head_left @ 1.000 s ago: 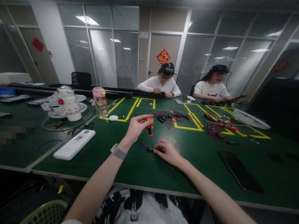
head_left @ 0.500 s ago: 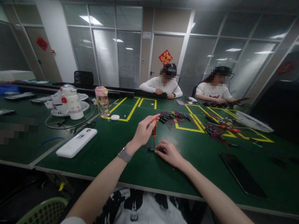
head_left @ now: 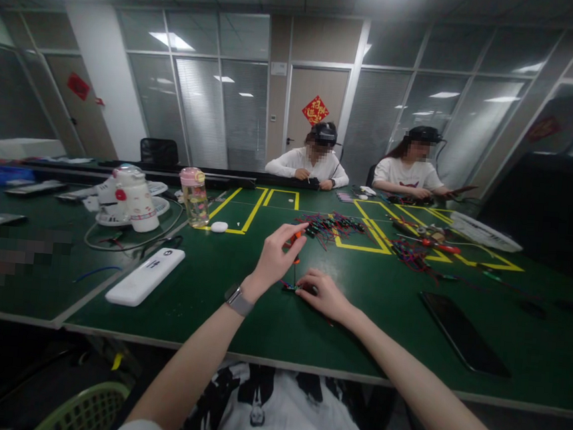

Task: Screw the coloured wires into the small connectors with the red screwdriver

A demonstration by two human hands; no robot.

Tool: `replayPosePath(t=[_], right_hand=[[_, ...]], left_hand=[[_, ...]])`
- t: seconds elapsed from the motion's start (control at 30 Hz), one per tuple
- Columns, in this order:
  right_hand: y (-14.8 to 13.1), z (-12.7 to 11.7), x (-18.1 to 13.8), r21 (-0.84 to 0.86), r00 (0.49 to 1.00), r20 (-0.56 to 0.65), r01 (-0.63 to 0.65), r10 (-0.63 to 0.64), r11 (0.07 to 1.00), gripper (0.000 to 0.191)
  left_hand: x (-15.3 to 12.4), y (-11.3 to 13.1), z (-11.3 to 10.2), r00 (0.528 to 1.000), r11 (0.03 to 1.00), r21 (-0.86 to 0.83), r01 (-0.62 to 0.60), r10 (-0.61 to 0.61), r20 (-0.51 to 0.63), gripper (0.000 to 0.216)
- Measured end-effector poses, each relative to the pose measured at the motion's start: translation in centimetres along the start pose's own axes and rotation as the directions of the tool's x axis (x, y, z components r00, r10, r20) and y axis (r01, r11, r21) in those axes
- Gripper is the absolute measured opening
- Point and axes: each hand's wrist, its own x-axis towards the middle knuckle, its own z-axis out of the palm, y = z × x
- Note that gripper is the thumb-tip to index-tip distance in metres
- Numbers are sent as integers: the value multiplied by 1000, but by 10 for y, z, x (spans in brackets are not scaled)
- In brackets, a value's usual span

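My left hand (head_left: pixel 278 253), with a watch on its wrist, is closed around the orange and black handle of a screwdriver (head_left: pixel 296 261). The tool stands nearly upright, and its thin shaft reaches down to a small circuit board (head_left: pixel 289 287) with red and blue wires. Fingertips of my right hand (head_left: pixel 327 296) pinch that board's right end against the green table (head_left: pixel 256 333). Exactly where the tip meets the board is too small to make out.
Beyond my hands lies a heap of wired boards (head_left: pixel 336 226); another bundle (head_left: pixel 411 253) is to its right. A white power bank (head_left: pixel 145 276), a pink-lidded bottle (head_left: pixel 194 197) and a dark phone (head_left: pixel 464 333) flank me. Two people sit across the table.
My left fingers have shifted on the screwdriver handle and now cover more of it. My right hand and the board keep their place; the view has moved slightly.
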Motion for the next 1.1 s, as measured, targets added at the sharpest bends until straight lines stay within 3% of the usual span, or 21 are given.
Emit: replayPosePath(t=[0.23,0.37,0.53,0.77,0.87,1.0,1.07,1.1], right_hand=[[0,1,1,-13,1000,-6,4,-4,1000,9],[-1,0,1,-1,1000,-7,-2,2,1000,8],[1,0,0,-7,1000,-5,5,-5,1000,9],[2,1,0,-9,1000,-8,6,-6,1000,9],[4,1,0,-11,1000,-6,13,-13,1000,10],[5,1,0,-10,1000,-9,8,-8,1000,10],[4,1,0,-6,1000,-6,0,0,1000,9],[3,1,0,-5,1000,-5,-5,5,1000,8]], left_hand=[[4,-9,3,975,927,-306,218,-192,114,28],[3,-8,2,984,939,-295,174,-153,95,28],[3,-4,2,995,987,-138,81,-88,-47,20],[6,-5,2,965,860,-467,206,-98,244,32],[4,-4,5,974,864,-472,177,-86,208,29],[4,-4,6,996,956,-278,94,-91,22,20],[6,-5,4,994,950,-290,111,-105,39,20],[7,-5,3,989,940,-316,131,-103,103,23]])
